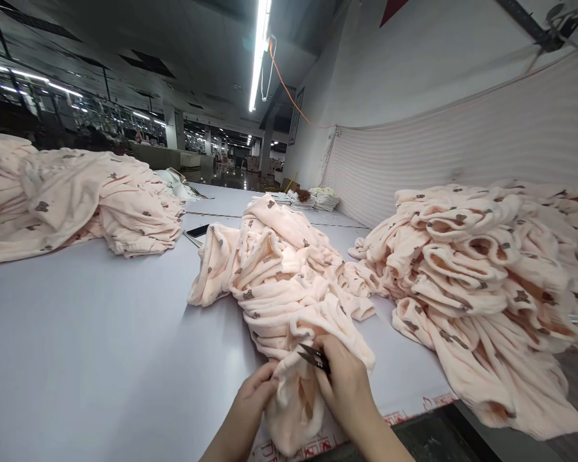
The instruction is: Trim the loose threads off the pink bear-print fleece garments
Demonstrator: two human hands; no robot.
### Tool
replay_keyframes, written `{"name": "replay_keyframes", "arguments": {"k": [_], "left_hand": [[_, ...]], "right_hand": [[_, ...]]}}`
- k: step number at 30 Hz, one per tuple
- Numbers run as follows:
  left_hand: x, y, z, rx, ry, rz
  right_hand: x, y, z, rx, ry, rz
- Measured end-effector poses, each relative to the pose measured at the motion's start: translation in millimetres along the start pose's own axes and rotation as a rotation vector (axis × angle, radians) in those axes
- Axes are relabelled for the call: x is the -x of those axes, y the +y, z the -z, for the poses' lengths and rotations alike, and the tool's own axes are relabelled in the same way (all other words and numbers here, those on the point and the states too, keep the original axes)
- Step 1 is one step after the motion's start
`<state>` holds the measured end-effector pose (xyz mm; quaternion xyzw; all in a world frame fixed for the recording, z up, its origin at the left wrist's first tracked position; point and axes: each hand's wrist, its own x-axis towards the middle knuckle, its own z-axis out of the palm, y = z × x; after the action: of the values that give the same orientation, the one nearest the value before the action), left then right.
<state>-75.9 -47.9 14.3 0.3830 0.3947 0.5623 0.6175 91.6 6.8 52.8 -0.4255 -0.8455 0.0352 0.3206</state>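
In front of me on the table lies a bunched, pale pink fleece garment (pixel 289 269) printed with small brown bears. My left hand (pixel 256 399) pinches the edge of its near opening between thumb and fingers. Black thread snips (pixel 314 358) sit in my right hand (pixel 343 378), blades pointing left over the fabric edge. The blades look slightly apart. My right fingers rest against the cloth, and whether they also grip it is hidden. The opening hangs in a loop near the table's front edge, between both hands.
A large heap of similar pink garments (pixel 467 256) stands on the right, some hanging over the edge. Another pile (pixel 77 199) lies on the left. Beyond the garment are a dark phone (pixel 197 231) and folded pale cloths (pixel 324 199). A striped sheet (pixel 462 135) covers the wall.
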Motion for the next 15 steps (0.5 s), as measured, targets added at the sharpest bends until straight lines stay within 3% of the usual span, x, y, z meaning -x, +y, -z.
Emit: {"name": "replay_keyframes", "arguments": {"k": [2, 7, 12, 15], "left_hand": [[-2.3, 6.0, 2.1, 0.192, -0.049, 0.099], [-10.1, 15.6, 13.8, 0.534, -0.088, 0.183], [-14.9, 15.7, 19.2, 0.561, -0.087, 0.201], [-15.6, 14.5, 18.4, 0.503, -0.090, 0.180]], "right_hand": [[-11.5, 1.3, -7.9, 0.067, 0.024, -0.008], [-25.2, -1.4, -11.9, 0.101, -0.004, -0.042], [-12.0, -12.4, 9.8, -0.075, -0.188, -0.084], [-7.2, -21.2, 16.8, -0.080, -0.219, -0.103]]}}
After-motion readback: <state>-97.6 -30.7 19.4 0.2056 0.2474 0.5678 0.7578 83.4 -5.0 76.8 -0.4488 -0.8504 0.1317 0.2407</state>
